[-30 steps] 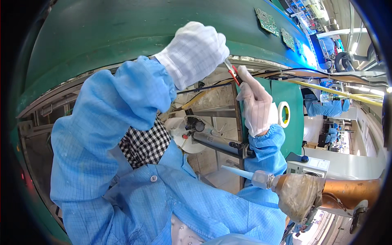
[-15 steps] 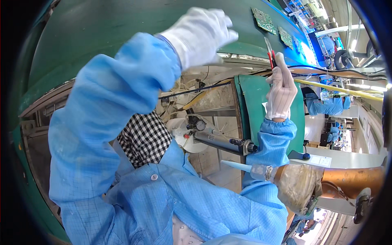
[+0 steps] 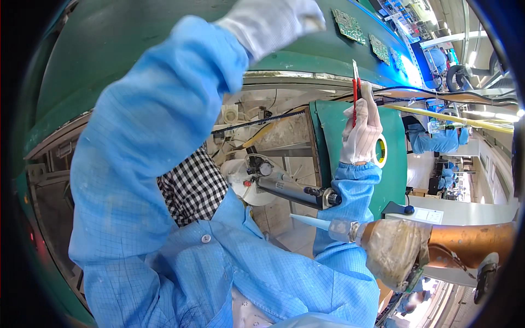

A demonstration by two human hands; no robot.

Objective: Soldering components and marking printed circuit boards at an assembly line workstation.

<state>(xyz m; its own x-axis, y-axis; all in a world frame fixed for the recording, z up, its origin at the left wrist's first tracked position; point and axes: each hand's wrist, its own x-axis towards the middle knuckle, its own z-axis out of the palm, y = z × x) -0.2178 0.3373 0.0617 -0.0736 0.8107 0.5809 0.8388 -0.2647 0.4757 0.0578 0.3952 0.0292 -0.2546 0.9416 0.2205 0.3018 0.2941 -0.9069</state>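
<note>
My left hand (image 3: 276, 24), in a white glove, is over the dark green surface (image 3: 136, 35) at the top of the view. It is partly cut off by the edge and blurred, so its finger shape is unclear. My right hand (image 3: 362, 131), in a white striped glove, is closed around a slim red-handled utility knife (image 3: 355, 90) with its silver blade pointing up and away. Just right of that wrist, a pale tape roll (image 3: 381, 151) with a yellow-green core rests on the green mat (image 3: 395, 180). Several green circuit boards (image 3: 349, 26) lie at the far right of the surface.
An orange-brown pipe with a blue nozzle (image 3: 311, 221) juts in from the right, near my right sleeve. Below the surface's edge sits a metal cylinder (image 3: 290, 188) with tubing. A yellow hose (image 3: 454, 118) and black cables run off to the right.
My left hand has moved up, and its fingers no longer look spread. My right hand has drawn back toward me with the knife, uncovering the tape roll. The circuit boards have shifted slightly left.
</note>
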